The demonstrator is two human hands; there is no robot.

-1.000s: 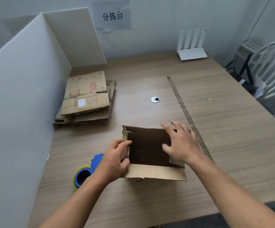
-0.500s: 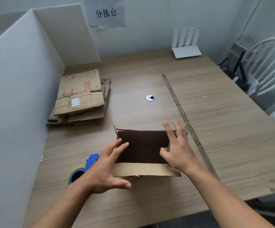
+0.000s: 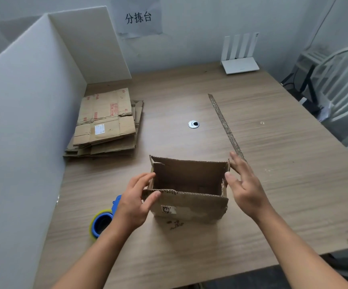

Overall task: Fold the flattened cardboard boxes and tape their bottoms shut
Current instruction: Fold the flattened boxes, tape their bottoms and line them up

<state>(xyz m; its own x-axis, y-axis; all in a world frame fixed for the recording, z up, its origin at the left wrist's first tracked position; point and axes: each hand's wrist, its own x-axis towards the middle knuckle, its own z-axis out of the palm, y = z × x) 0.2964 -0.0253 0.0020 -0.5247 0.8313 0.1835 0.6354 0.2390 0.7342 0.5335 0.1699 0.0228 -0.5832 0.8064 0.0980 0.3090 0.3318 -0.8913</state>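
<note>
Your cardboard box (image 3: pixel 189 205) stands opened into a rectangular tube on the table (image 3: pixel 283 184), near the middle of the near edge, its open top facing up and a small label on its near wall. Your left hand (image 3: pixel 133 203) holds the box's near-left corner: the thumb lies along the top edge of the near wall and the curled fingers touch the left wall. Your right hand (image 3: pixel 246 190) is spread flat, its straight fingers laid against the outside of the right wall and gripping nothing. A blue tape dispenser (image 3: pixel 102 222) lies just left of your left wrist, close to the white partition (image 3: pixel 23 122) along the left edge. The stack of flattened boxes (image 3: pixel 106 124) rests against that partition, toward the far-left corner. A white router (image 3: pixel 239 63) sits at the far edge, and a worn tape strip (image 3: pixel 225 126) runs along the tabletop beyond your right hand.
</note>
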